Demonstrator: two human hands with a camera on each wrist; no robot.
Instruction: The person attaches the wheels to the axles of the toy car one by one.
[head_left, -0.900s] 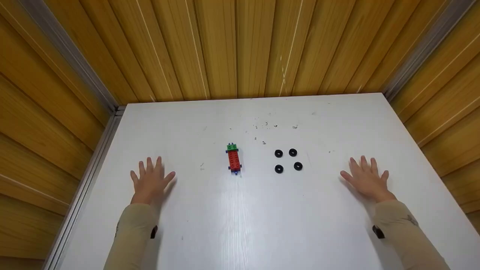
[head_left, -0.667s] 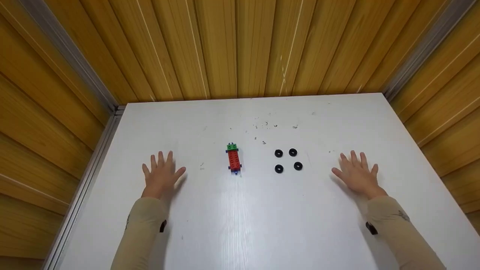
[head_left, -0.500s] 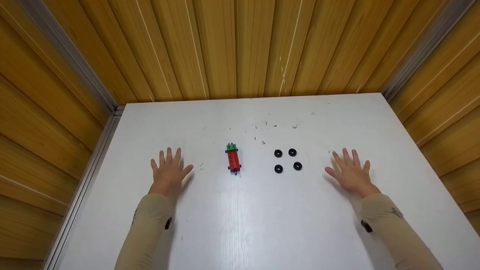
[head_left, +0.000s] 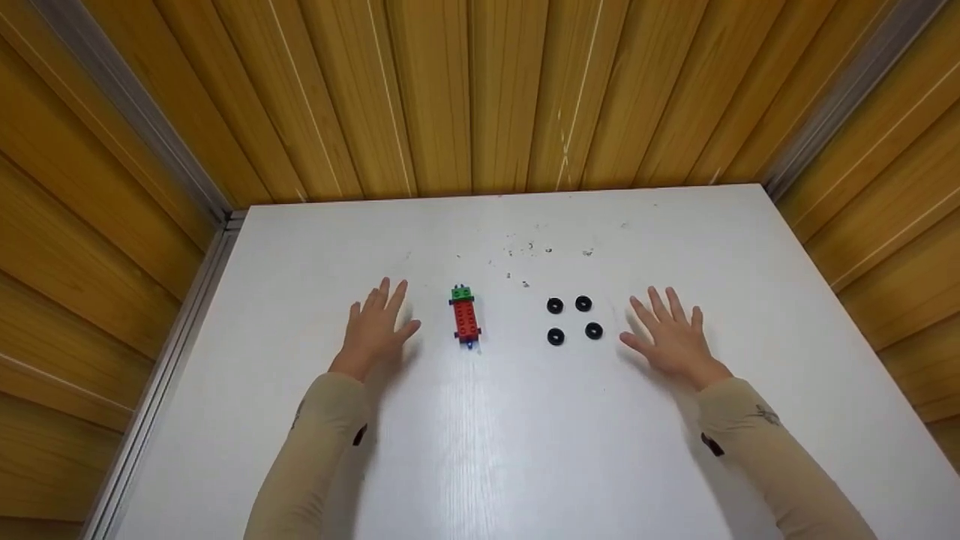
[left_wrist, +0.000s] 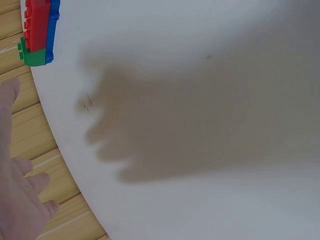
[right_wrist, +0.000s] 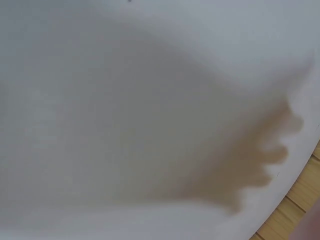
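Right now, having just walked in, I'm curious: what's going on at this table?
A person is holding both hands over a white table, fingers spread and gripping nothing. The left hand is beside a red, green and blue brick toy. The right hand is nearest four black rings, which lie apart from the toy.

From high at 6 o'clock, the head camera faces forward and down over the bench (head_left: 540,450) towards the panelled wall (head_left: 495,97) at 12. Each wrist camera looks down from much nearer, the left hand (left_wrist: 22,205) at 8 o'clock, the blurred right hand (right_wrist: 309,225) at 4. Head and left-wrist views share the brick toy (head_left: 465,319), at 10 in the latter.
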